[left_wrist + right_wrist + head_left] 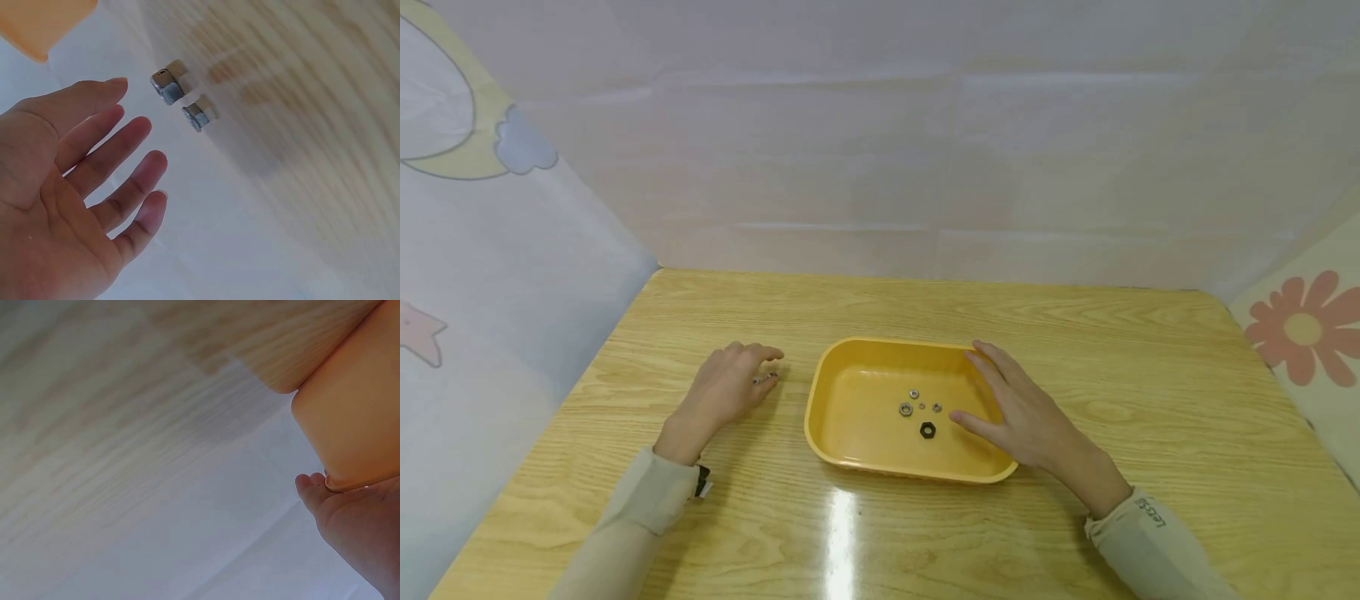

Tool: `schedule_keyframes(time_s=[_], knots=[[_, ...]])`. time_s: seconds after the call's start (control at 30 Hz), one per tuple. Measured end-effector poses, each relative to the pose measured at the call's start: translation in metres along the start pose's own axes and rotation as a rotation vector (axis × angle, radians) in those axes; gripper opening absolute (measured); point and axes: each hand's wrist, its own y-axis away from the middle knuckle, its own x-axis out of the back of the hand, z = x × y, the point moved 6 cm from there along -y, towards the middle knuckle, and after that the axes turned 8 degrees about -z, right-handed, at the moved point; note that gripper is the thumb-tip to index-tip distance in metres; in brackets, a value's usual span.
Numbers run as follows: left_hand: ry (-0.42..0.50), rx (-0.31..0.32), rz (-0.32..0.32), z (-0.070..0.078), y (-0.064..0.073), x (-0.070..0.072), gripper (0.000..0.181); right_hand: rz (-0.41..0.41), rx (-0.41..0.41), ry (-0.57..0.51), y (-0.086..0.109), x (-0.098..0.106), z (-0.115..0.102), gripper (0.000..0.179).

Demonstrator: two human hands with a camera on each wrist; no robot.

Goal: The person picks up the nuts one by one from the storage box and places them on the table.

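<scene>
Two small metal nuts, a larger nut (166,85) and a smaller nut (195,117), lie on the wooden table, close together. My left hand (730,387) is over them, its fingers loosely bent and apart from the nuts in the left wrist view. To the right is a yellow tray (857,417) holding several nuts: a black hex nut (928,430), a silver nut (906,409) and smaller ones. My right hand (1026,417) rests at the tray's right rim, fingers spread, the thumb reaching over the inside.
A wood-grain table (760,533) carries everything. Behind it hangs a pale sheet (880,167), and printed sheets with a moon and a flower (1302,327) stand at the sides.
</scene>
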Motion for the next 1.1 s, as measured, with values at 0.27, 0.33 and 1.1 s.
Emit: schedule_keyframes(time_s=[0.27, 0.33, 1.1], knots=[[0.017, -0.058, 0.088, 0.011, 0.0, 0.009, 0.037, 0.003, -0.004, 0.007, 0.001, 0.0, 0.0, 0.088], [0.012, -0.081, 0.12, 0.016, 0.001, 0.013, 0.037, 0.001, -0.004, 0.007, 0.001, 0.0, 0.001, 0.089], [0.051, -0.27, 0.258, 0.073, -0.003, 0.028, 0.037, 0.006, -0.003, 0.013, 0.001, 0.0, 0.0, 0.09]])
